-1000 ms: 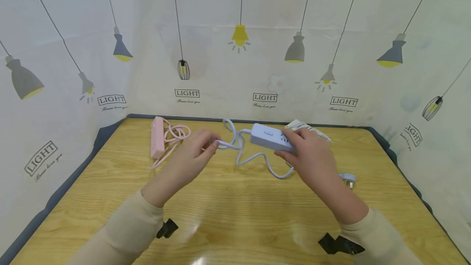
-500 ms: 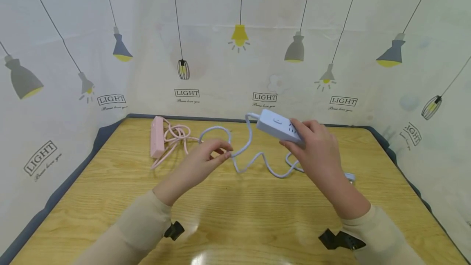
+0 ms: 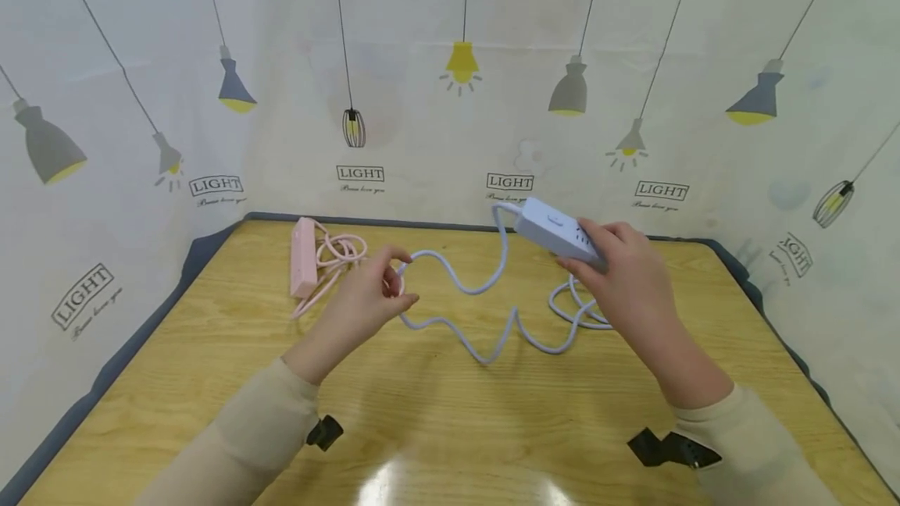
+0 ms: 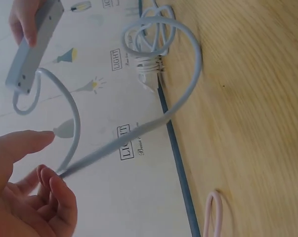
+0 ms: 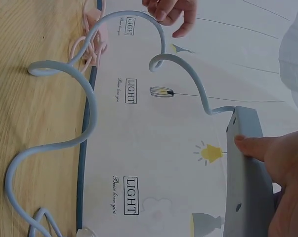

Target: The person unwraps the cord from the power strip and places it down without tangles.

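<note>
Gripping blue power strip (image 3: 551, 229) with right hand (image 3: 633, 279), right of centre in head view | hooking its slack cord (image 3: 476, 290) in curled left hand (image 3: 362, 295), left of centre | seeing pink power strip (image 3: 304, 258) on bench (image 3: 450, 404), mid-left

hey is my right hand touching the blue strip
Touching. The right wrist view shows the right hand gripping the blue strip, thumb against its side.
</note>
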A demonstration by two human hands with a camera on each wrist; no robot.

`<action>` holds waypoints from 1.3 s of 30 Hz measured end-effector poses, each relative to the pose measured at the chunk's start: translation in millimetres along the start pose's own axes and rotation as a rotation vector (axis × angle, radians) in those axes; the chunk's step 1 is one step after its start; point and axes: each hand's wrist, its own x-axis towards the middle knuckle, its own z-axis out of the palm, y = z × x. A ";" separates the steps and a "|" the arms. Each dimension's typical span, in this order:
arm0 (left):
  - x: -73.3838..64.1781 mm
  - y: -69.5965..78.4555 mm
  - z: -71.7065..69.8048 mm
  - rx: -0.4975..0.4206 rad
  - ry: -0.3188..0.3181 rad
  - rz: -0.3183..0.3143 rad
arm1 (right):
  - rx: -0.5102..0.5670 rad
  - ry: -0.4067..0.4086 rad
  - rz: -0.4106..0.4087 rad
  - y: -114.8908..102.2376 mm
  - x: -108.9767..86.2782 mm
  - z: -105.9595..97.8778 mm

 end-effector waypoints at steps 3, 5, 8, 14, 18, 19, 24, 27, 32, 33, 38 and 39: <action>3.0 -2.0 1.9 0.022 -0.040 -0.081 | -0.002 -0.022 0.022 3.7 0.2 -5.0; 5.6 -3.4 4.5 0.030 -0.047 -0.117 | -0.004 -0.028 0.030 6.1 0.0 -8.3; 10.8 -5.9 9.6 0.005 -0.048 -0.149 | -0.005 -0.018 0.030 10.3 -0.4 -13.6; 20.6 -11.9 27.2 -0.121 -0.165 -0.259 | -0.002 0.006 0.048 19.6 -3.2 -24.3; 24.0 -8.6 42.7 -0.243 -0.271 -0.274 | -0.009 -0.013 0.078 27.1 -5.8 -29.3; 25.0 -6.4 46.4 -0.275 -0.285 -0.274 | -0.008 -0.019 0.088 28.6 -6.3 -30.6; 31.8 5.3 63.8 -0.397 -0.304 -0.277 | -0.014 -0.021 0.120 34.9 -8.8 -36.0; 37.1 10.7 75.8 -0.490 -0.291 -0.287 | -0.007 -0.029 0.142 37.6 -10.0 -38.9; 45.4 19.0 94.6 -0.601 -0.261 -0.304 | 0.028 -0.082 0.184 42.5 -12.5 -41.1; 47.0 20.5 98.1 -0.611 -0.261 -0.305 | 0.036 -0.096 0.189 43.9 -13.1 -40.7; 55.7 26.4 116.4 -0.665 -0.234 -0.312 | 0.074 -0.193 0.187 52.1 -17.1 -34.0; 57.5 27.4 120.2 -0.678 -0.223 -0.314 | 0.087 -0.213 0.180 54.0 -18.4 -32.3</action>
